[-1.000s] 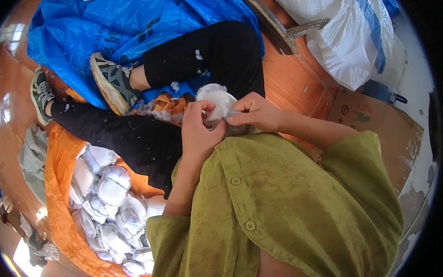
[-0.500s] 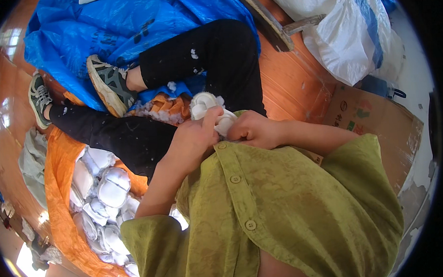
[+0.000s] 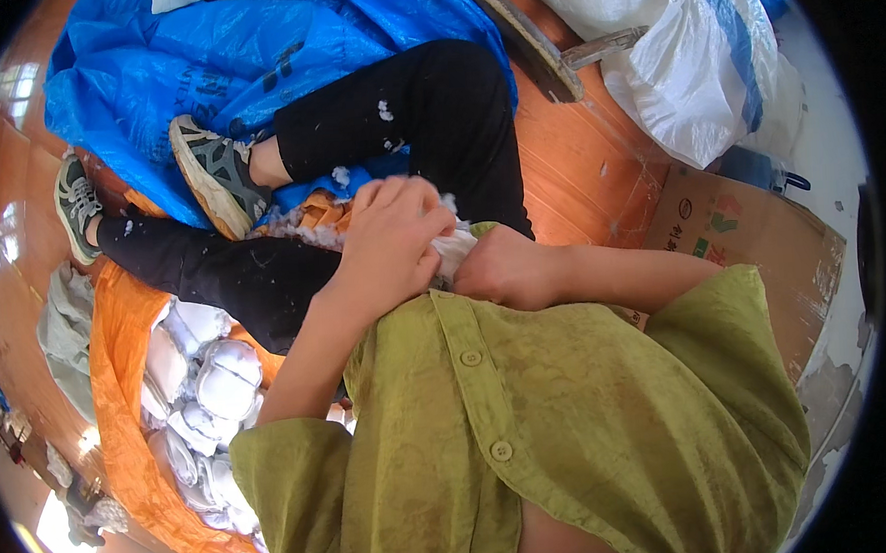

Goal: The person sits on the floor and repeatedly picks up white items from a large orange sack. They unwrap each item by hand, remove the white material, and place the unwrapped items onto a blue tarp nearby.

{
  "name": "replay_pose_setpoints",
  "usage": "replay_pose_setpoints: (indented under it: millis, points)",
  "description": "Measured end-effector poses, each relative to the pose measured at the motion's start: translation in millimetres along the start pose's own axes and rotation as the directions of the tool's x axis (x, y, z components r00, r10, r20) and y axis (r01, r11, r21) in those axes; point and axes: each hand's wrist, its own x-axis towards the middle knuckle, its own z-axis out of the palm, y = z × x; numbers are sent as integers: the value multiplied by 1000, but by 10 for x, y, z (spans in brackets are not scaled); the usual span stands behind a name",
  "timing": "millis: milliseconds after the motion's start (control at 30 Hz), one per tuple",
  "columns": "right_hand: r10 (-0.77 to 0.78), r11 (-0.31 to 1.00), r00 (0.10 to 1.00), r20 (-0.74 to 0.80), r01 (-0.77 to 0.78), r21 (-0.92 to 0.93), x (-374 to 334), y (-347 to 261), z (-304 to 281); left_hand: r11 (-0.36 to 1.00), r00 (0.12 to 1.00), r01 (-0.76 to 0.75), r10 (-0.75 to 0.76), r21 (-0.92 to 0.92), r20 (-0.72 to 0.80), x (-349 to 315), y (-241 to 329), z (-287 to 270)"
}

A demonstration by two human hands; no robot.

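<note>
Between my hands, close to my shirt front, is a white padded cloth piece (image 3: 452,250), mostly hidden by my fingers. My left hand (image 3: 393,237) lies over it from above with its fingers curled round it. My right hand (image 3: 506,267) is closed like a fist on its other side. Tufts of white fluffy stuffing (image 3: 313,233) lie just beyond my left hand, on bunched orange cloth between my legs. Several similar white padded pieces (image 3: 230,376) fill an orange sack (image 3: 120,379) at my left.
A blue plastic sheet (image 3: 241,47) spreads out beyond my legs. At the far right stand a white woven sack (image 3: 682,89) and a wooden stool-like frame (image 3: 541,51). A cardboard box (image 3: 762,250) sits by my right elbow. Grey cloth (image 3: 67,331) lies beside the orange sack.
My left hand has moved up and over the padded piece, now covering its rounded end, which showed before. My right hand has stayed nearly in place.
</note>
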Motion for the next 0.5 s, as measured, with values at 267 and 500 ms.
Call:
replay_pose_setpoints:
  millis: [267,500]
  points:
    - [353,891,888,-295,-222,397,-7,166,-171,527,856,518,-322,-674,405,-209,-392,438]
    - [807,339,556,-201,-157,928,206,508,-21,355,826,541,-396,-762,401,-240,-215,582]
